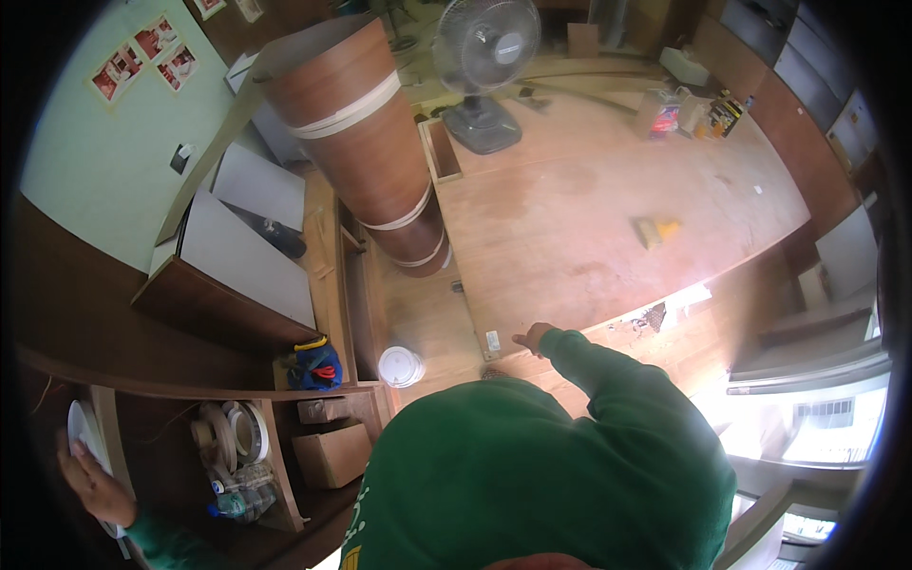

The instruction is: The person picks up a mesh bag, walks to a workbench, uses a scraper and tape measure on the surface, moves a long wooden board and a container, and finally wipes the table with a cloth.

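1. Your hands are well apart: the left hand [95,483] is at the lower left of the frame, the right hand [534,338] just below the centre.
2. Your left hand has its fingers extended and slightly parted against the rim of a white disc [82,429]; you cannot tell from this view whether it grips it.
3. That white disc stands on edge in the shelf unit [112,442], at the far lower left of the frame.
4. Your right hand is partly curled, one digit pointing left, at the near edge of the wooden table [560,256]; its inside is hidden, so whether it holds anything cannot be told.
5. Just left of it, a white label [492,340] lies on the table's corner.
6. To the right of the white disc, the shelf unit holds tape rolls [217,439], a clear plastic bottle [249,502] and a brown box [334,456].
7. At upper centre, a fan [486,43] stands near a tall rolled brown sheet [366,142] bound with pale bands.
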A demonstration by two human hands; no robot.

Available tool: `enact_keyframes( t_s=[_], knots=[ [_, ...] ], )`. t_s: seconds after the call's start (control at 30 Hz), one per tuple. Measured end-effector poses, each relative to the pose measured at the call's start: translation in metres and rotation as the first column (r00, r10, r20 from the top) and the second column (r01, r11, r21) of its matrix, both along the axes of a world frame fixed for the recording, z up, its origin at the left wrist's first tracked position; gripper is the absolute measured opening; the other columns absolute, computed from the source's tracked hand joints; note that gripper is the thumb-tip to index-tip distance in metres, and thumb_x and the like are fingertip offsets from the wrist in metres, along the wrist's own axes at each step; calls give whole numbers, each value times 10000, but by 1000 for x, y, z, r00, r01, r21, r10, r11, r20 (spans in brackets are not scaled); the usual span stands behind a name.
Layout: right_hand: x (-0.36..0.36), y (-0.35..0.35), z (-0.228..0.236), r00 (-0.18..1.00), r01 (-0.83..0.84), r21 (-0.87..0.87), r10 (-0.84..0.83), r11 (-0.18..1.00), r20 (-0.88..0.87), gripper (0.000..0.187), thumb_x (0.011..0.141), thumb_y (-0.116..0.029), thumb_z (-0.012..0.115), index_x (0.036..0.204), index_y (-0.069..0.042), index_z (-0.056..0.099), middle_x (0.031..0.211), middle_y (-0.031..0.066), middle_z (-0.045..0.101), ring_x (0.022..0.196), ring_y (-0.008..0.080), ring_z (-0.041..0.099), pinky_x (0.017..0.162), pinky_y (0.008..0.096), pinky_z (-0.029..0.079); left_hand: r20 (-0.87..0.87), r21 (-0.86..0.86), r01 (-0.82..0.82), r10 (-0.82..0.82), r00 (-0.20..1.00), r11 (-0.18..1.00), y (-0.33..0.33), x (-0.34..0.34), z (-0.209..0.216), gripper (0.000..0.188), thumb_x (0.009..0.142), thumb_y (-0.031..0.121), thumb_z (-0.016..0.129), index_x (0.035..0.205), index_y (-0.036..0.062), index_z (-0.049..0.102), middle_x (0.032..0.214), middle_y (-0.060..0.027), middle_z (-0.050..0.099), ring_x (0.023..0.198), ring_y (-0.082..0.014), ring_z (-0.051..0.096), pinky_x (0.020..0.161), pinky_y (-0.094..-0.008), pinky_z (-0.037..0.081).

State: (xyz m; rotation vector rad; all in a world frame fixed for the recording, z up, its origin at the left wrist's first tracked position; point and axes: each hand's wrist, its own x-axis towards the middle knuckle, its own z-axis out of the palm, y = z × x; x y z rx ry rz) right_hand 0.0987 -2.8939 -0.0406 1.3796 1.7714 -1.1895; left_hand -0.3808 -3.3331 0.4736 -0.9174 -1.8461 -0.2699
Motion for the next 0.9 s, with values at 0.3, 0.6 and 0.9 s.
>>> enact_keyframes(
  t_s=[0.3, 0.6, 0.9],
  knots=[
    [58, -86, 3, 989, 145, -70, -146, 987, -4, 427, 729, -107, 631, 1154, -60, 629, 1052, 205, 657, 884, 311, 675, 746, 398, 549, 906, 424, 400, -387, -174, 813, 189, 72, -360, 97, 837, 15, 564, 869, 7, 655, 834, -46, 634, 781, -135, 585, 635, -275, 481],
    [185, -177, 2, 922, 251, -6, -237, 968, 306, 272, 800, -297, 601, 868, -69, 733, 988, 161, 700, 946, 305, 667, 843, 390, 511, 992, -103, 874, 112, 57, 474, 137, 137, -550, 327, 843, 300, 696, 804, -18, 631, 705, -117, 630, 728, -239, 655, 647, -350, 506],
    [280, -146, -104, 995, 76, 47, -79, 996, 56, 407, 772, -443, 643, 946, -85, 724, 1048, 154, 678, 1000, 325, 634, 877, 420, 491, 994, 47, 683, 32, -102, 729, 177, 197, -549, 448, 873, 357, 620, 591, 11, 581, 494, -108, 558, 472, -215, 590, 502, -365, 463]
  ],
)
